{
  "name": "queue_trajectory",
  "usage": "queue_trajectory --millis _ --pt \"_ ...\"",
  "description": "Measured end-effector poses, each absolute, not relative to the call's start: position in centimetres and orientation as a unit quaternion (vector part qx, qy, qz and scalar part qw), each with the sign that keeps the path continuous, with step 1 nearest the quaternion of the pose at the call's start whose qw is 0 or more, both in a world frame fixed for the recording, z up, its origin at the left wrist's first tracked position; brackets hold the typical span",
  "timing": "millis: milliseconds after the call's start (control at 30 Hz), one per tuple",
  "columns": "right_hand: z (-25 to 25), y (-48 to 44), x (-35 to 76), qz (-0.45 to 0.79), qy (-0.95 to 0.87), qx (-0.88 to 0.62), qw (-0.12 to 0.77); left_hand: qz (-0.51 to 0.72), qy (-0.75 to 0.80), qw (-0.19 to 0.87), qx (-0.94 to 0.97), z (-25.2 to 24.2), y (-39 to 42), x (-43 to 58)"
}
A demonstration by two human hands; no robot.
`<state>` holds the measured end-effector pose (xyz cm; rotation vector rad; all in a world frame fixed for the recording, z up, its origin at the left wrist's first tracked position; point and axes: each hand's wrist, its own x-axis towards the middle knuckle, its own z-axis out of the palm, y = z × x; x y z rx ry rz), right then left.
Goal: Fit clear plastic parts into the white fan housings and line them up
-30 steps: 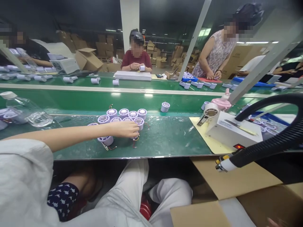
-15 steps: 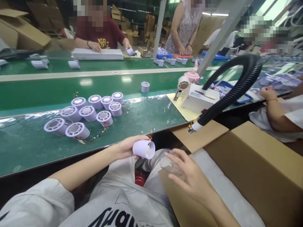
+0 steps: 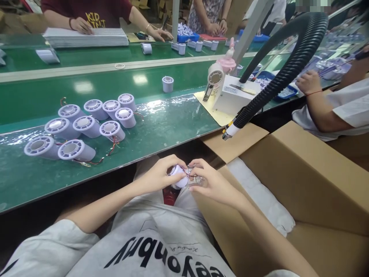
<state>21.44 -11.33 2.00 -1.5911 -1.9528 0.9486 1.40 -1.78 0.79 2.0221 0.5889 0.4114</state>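
Over my lap, my left hand (image 3: 161, 173) is closed around a lavender fan housing (image 3: 179, 181), a short cylinder with thin dark wires at its right end. My right hand (image 3: 213, 184) grips a clear plastic piece (image 3: 197, 179) with curled fingers, right up against that wired end. Whether the clear piece sits inside or only touches the housing, I cannot tell. Several like housings (image 3: 85, 124) lie on the green bench to the left, vented ends showing and some wires trailing.
A box with a black flexible hose (image 3: 265, 96) stands on the bench at right. Beside my right arm is an open carton (image 3: 311, 165) with a white padded bag (image 3: 259, 196). One housing (image 3: 167, 84) stands on the green belt. Co-workers' hands (image 3: 161, 34) are across the belt.
My right hand has moved left and brought the clear piece against the housing. The housing has turned in my left hand. Across the belt, a co-worker's hand has let go of a lavender part.
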Motion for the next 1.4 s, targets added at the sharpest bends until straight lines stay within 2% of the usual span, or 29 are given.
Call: queue_trajectory --millis 200,333,467,533,667,767,1033,1400 --pt "1.5 -11.7 21.0 0.384 -0.601 -0.606 0.353 0.251 0.230 0.462 0.819 -1.6 -2.0 1.6" --pt "1.3 -11.5 21.2 0.407 -0.523 -0.609 0.436 0.248 0.188 0.455 0.834 -2.5 -1.9 1.7" --pt "1.3 -11.4 21.7 0.478 -0.427 -0.581 0.502 0.206 0.180 0.565 0.778 -2.0 -2.4 1.7" --pt "1.4 -11.7 21.9 0.482 -0.452 -0.540 0.522 0.199 0.202 0.638 0.716 -1.5 -2.6 1.6" --pt "1.6 -12.7 22.0 0.352 -0.661 -0.511 0.422 0.199 0.232 0.723 0.619 -0.6 -3.0 1.3" --pt "1.5 -13.3 22.0 0.286 -0.706 -0.529 0.373 0.190 0.229 0.711 0.637 -0.3 -3.1 0.9" --pt "1.9 -13.7 21.8 0.344 -0.666 -0.533 0.392 0.218 0.156 0.650 0.711 -0.4 -3.2 0.2" --pt "2.4 -14.1 21.4 0.442 -0.590 -0.528 0.421 0.226 0.136 0.609 0.748 0.4 -3.4 -0.1"
